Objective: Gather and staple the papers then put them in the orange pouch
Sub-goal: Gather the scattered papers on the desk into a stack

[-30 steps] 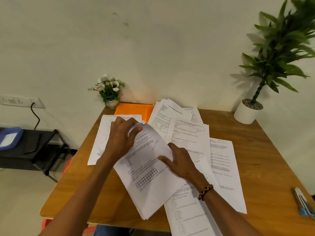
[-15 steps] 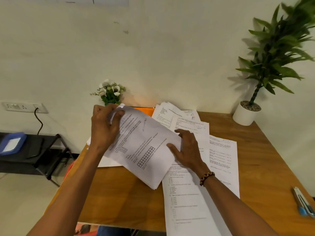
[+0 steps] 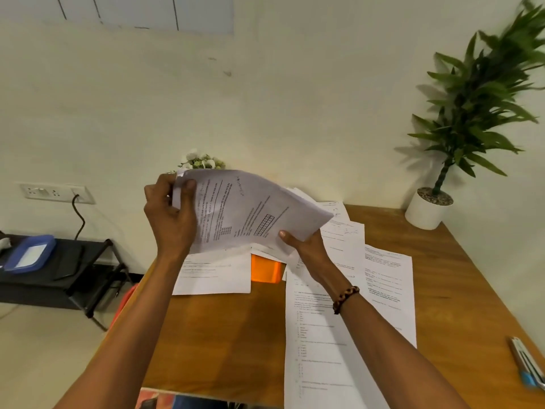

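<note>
Print on the sheets was too blurry to read. Both hands, left hand (image 3: 171, 215) and right hand (image 3: 306, 249), pinched a stack of papers (image 3: 250, 211) above the table (image 3: 221, 335); orange pouch (image 3: 264, 268) lay underneath, toward 6 o'clock.

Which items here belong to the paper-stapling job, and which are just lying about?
Job: held papers, left hand, right hand, loose sheets, orange pouch.
Lying about: potted plant, flowers, pens.
</note>
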The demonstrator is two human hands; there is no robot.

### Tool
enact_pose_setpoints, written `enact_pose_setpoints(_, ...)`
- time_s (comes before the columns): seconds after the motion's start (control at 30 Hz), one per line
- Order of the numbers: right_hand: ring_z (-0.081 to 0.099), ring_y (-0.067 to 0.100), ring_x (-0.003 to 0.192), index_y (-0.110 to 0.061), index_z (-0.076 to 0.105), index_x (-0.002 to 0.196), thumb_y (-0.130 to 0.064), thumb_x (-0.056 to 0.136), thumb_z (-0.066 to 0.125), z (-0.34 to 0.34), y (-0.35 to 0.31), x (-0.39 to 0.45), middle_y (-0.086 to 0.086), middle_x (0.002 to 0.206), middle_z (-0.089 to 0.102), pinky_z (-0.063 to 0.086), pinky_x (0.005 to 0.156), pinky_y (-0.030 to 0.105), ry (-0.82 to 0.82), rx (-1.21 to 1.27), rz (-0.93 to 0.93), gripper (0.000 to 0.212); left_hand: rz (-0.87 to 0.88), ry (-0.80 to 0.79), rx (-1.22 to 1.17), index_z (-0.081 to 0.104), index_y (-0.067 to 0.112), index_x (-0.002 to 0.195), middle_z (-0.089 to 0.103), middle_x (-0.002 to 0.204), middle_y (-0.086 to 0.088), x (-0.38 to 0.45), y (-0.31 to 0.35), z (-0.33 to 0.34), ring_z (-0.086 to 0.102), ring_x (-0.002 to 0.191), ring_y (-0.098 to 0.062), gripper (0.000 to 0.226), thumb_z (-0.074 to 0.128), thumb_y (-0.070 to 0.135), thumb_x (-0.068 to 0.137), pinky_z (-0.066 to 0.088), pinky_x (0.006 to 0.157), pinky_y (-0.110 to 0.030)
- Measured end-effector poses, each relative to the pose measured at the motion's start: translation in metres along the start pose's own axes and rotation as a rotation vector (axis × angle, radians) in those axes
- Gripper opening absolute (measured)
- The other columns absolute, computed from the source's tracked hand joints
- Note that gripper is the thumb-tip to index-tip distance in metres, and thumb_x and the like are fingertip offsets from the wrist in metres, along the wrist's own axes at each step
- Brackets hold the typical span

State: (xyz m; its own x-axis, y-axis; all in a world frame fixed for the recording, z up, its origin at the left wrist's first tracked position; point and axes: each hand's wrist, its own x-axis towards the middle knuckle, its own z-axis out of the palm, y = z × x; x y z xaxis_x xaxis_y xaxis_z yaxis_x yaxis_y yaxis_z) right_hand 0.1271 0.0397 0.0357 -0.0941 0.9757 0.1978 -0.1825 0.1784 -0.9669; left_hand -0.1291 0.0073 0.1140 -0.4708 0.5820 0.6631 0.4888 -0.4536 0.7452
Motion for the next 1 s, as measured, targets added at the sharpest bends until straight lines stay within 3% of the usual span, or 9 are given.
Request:
enact_pose_setpoints(0.1, 0.069, 0.012, 0.103, -0.029, 0.055, 0.118, -0.011, 0.093, 0.071, 0.003, -0.005, 0.006, -0.002, 0.113, 0.068, 0.061, 0.080, 0.026, 0.053, -0.134, -0.017, 0.034, -0.018, 0.015, -0.119, 0.056, 0.022, 0.088, 0.056, 0.081, 0.006, -0.005, -0.003, -0.002, 0.048, 0.083, -0.021, 0.014, 0.060, 0.026, 0.101, 0.036, 0.067, -0.016)
enact_pose_setpoints(0.27, 0.071, 0.012, 0.093, -0.022, 0.060, 0.121, -0.029, 0.099, 0.064, -0.004, -0.011, 0.006, -0.005, 0.107, 0.070, 0.062, 0.074, 0.024, 0.207, -0.350, -0.112, 0.024, -0.128, -0.072, -0.309, 0.048, 0.011, 0.090, 0.050, 0.079, 0.012, -0.029, 0.002, 0.004, 0.052, 0.072, 0.003, 0.017, 0.052, 0.018, 0.104, 0.043, 0.058, -0.013)
enact_pose_setpoints(0.43, 0.070, 0.011, 0.093, -0.027, 0.057, 0.119, -0.029, 0.099, 0.063, -0.015, 0.003, -0.006, -0.003, 0.110, 0.069, 0.063, 0.078, 0.026, 0.200, -0.439, -0.116, 0.021, -0.312, -0.358, -0.290, 0.049, 0.036, 0.113, 0.062, 0.112, 0.006, -0.064, -0.016, 0.027, 0.067, 0.100, -0.015, 0.024, 0.065, 0.036, 0.095, 0.059, 0.069, -0.022)
enact_pose_setpoints(0.5, 0.071, 0.018, 0.099, -0.024, 0.058, 0.122, -0.031, 0.097, 0.067, -0.022, 0.023, -0.009, 0.000, 0.115, 0.070, 0.061, 0.078, 0.024, 0.118, -0.571, -0.043, 0.028, -0.359, -0.452, -0.209, 0.045, 0.047, 0.116, 0.060, 0.116, 0.012, -0.079, -0.022, 0.037, 0.063, 0.105, -0.012, 0.037, 0.068, 0.033, 0.091, 0.056, 0.068, -0.013)
enact_pose_setpoints(0.57, 0.070, 0.024, 0.109, -0.016, 0.057, 0.129, -0.030, 0.094, 0.072, -0.028, 0.040, -0.012, 0.006, 0.123, 0.069, 0.058, 0.080, 0.022, 0.064, -0.648, 0.074, 0.040, -0.400, -0.526, -0.101, 0.043, 0.044, 0.120, 0.054, 0.120, 0.021, -0.093, -0.026, 0.044, 0.057, 0.109, -0.009, 0.034, 0.064, 0.032, 0.095, 0.050, 0.069, -0.008)
enact_pose_setpoints(0.7, 0.068, 0.017, 0.105, -0.031, 0.052, 0.122, -0.029, 0.092, 0.074, -0.029, 0.038, -0.016, -0.001, 0.121, 0.067, 0.057, 0.078, 0.020, 0.092, -0.518, 0.118, 0.038, -0.557, -0.561, 0.011, 0.037, 0.032, 0.146, 0.049, 0.136, 0.009, -0.103, -0.055, 0.046, 0.052, 0.121, -0.017, 0.061, 0.061, 0.048, 0.092, 0.049, 0.099, -0.034)
enact_pose_setpoints(0.77, 0.069, 0.016, 0.101, -0.034, 0.052, 0.118, -0.029, 0.092, 0.073, -0.030, 0.027, -0.015, -0.005, 0.115, 0.068, 0.058, 0.074, 0.021, 0.104, -0.431, 0.085, 0.034, -0.572, -0.562, -0.030, 0.042, 0.035, 0.141, 0.054, 0.129, 0.012, -0.100, -0.069, 0.045, 0.059, 0.116, -0.019, 0.068, 0.067, 0.058, 0.083, 0.052, 0.089, -0.024)
enact_pose_setpoints(0.83, 0.070, 0.015, 0.096, -0.035, 0.054, 0.114, -0.027, 0.094, 0.072, -0.031, 0.016, -0.012, -0.006, 0.110, 0.069, 0.058, 0.067, 0.020, 0.122, -0.361, 0.063, 0.028, -0.540, -0.540, -0.068, 0.045, 0.034, 0.137, 0.057, 0.120, 0.015, -0.097, -0.070, 0.040, 0.062, 0.104, -0.014, 0.061, 0.070, 0.050, 0.084, 0.049, 0.078, -0.015)
enact_pose_setpoints(1.0, 0.070, 0.013, 0.091, -0.033, 0.056, 0.110, -0.021, 0.096, 0.068, -0.029, 0.007, -0.007, -0.007, 0.105, 0.069, 0.058, 0.065, 0.021, 0.082, -0.294, 0.072, 0.022, -0.529, -0.500, -0.066, 0.055, 0.035, 0.130, 0.068, 0.113, 0.008, -0.083, -0.073, 0.041, 0.067, 0.094, -0.019, 0.058, 0.062, 0.060, 0.078, 0.058, 0.073, -0.026)
